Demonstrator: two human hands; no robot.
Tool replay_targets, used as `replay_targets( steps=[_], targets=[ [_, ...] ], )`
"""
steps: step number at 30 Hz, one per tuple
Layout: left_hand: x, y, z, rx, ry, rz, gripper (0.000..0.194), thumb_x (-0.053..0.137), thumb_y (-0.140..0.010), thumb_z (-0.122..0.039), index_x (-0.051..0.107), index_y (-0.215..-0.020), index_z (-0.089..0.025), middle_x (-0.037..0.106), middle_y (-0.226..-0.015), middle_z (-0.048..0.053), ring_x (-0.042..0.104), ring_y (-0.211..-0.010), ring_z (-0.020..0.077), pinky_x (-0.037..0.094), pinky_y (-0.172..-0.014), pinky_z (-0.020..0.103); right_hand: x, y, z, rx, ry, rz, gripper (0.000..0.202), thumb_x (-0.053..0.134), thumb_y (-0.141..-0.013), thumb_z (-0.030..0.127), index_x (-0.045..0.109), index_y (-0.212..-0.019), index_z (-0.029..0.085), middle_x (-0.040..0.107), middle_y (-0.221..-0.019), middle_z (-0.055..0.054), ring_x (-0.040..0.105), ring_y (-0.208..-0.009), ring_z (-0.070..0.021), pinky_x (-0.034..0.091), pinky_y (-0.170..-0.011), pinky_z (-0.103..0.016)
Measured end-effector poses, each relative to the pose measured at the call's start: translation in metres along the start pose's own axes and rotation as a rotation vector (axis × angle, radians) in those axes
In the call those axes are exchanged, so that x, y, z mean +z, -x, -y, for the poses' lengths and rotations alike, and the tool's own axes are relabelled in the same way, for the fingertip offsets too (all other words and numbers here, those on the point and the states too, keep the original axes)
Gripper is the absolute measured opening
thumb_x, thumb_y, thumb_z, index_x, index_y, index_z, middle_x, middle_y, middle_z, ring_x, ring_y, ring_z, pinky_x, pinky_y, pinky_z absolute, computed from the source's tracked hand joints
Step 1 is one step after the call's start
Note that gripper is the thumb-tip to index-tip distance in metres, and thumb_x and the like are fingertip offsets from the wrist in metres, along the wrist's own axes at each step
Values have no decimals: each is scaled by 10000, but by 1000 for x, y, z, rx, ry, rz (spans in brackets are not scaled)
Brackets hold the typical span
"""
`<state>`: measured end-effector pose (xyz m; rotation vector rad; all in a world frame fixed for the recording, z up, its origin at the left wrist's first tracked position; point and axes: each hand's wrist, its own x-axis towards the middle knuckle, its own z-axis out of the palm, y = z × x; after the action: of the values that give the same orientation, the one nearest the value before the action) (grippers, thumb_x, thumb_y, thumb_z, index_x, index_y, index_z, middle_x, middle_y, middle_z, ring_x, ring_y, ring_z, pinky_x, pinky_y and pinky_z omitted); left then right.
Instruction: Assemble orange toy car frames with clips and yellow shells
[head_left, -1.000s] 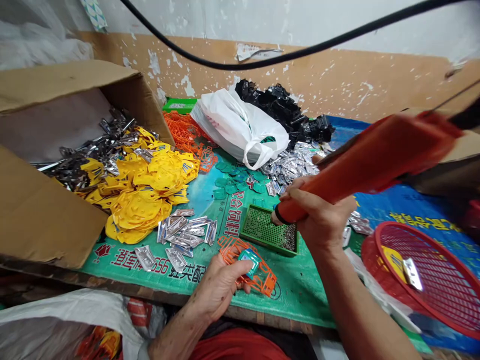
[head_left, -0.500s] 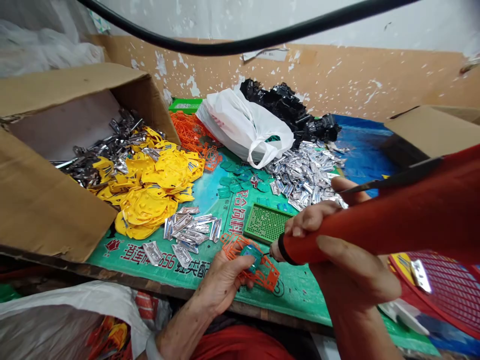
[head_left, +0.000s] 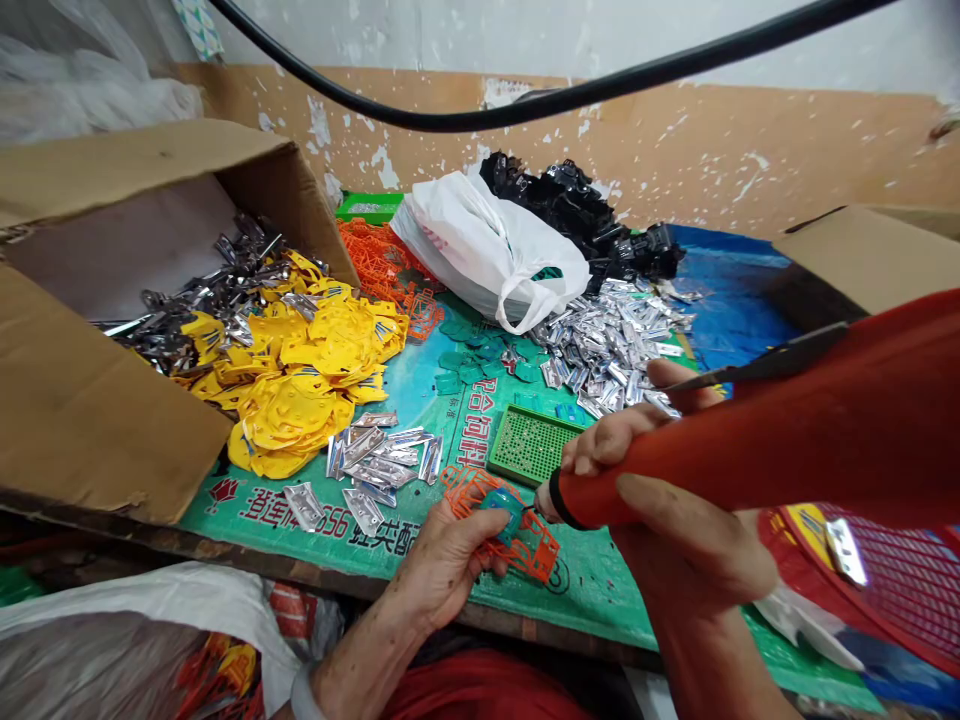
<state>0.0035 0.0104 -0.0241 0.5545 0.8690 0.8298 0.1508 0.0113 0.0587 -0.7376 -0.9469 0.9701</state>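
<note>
My left hand (head_left: 450, 550) pinches an orange plastic frame (head_left: 541, 556) with a teal piece (head_left: 501, 508) on it, above the table's front edge. Its thumb presses on the teal piece. My right hand (head_left: 675, 520) is wrapped round a red power screwdriver (head_left: 750, 460), and a pair of dark scissors (head_left: 780, 358) lies along the top of it, partly hidden by the fingers. The tool's thin tip meets the teal piece's right side. Just behind the tip is a green tray (head_left: 529, 445) of small metal bits.
Cardboard box (head_left: 112, 400) at left spills metal parts and yellow pieces (head_left: 292, 420). Silver plates (head_left: 386, 460) lie in front; more (head_left: 607, 345) lie beside a white bag (head_left: 487, 250) and black parts (head_left: 570, 215). A red basket (head_left: 900, 570) stands right. A black cable (head_left: 465, 120) hangs overhead.
The red screwdriver and my right hand have shifted slightly left, with the tip still at the teal piece. My left hand has hardly moved. The overhead cable sits a little lower in view.
</note>
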Motion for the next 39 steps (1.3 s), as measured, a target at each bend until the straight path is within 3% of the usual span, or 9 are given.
replay_targets(
  steps=[6, 20, 27, 32, 36, 39],
  targets=[
    [-2, -1, 3, -5, 4, 5, 239, 707, -691, -230, 627, -889, -123, 614, -721, 5, 539, -528, 79, 410, -396, 157, 1, -1, -1, 29, 2, 22, 547, 715, -660, 150, 546, -1158, 299, 608, -717, 39, 574, -609, -142, 518, -600, -335],
    [-7, -1, 8, 39, 8, 22, 154, 686, -711, -187, 642, -847, -131, 624, -690, -2, 540, -530, 89, 403, -430, 187, -2, 5, -13, 23, -36, 100, 485, 733, -668, 162, 547, -1098, 289, 602, -706, 37, 583, -597, -147, 501, -567, -319],
    [-4, 1, 5, 13, -2, 15, 295, 729, -688, -244, 625, -937, -124, 651, -768, 31, 568, -567, 105, 426, -423, 184, -3, -3, 1, -3, -26, 44, 544, 702, -628, 132, 552, -1128, 286, 602, -676, 41, 584, -572, -159, 515, -562, -346],
    [-5, -1, 5, -12, -15, 2, 324, 752, -687, -249, 599, -948, -131, 633, -820, 31, 581, -631, 115, 442, -449, 188, -8, -32, 2, -151, 69, -137, 386, 687, -559, 89, 637, -917, 226, 617, -616, 43, 565, -503, -144, 490, -515, -313],
    [-4, -1, 4, -21, -22, -6, 423, 754, -688, -246, 562, -1054, -153, 626, -933, 47, 583, -667, 116, 445, -465, 188, -15, -50, -18, -128, 165, -157, 127, 718, -564, 125, 634, -641, 180, 612, -599, 29, 563, -495, -135, 472, -509, -301],
    [-5, -1, 4, -19, -12, -3, 437, 755, -689, -260, 552, -1064, -161, 615, -965, 53, 591, -703, 131, 454, -476, 196, -17, -56, -36, -138, 207, -170, 128, 737, -564, 125, 619, -562, 174, 614, -604, 25, 555, -498, -128, 459, -503, -293]
  ],
)
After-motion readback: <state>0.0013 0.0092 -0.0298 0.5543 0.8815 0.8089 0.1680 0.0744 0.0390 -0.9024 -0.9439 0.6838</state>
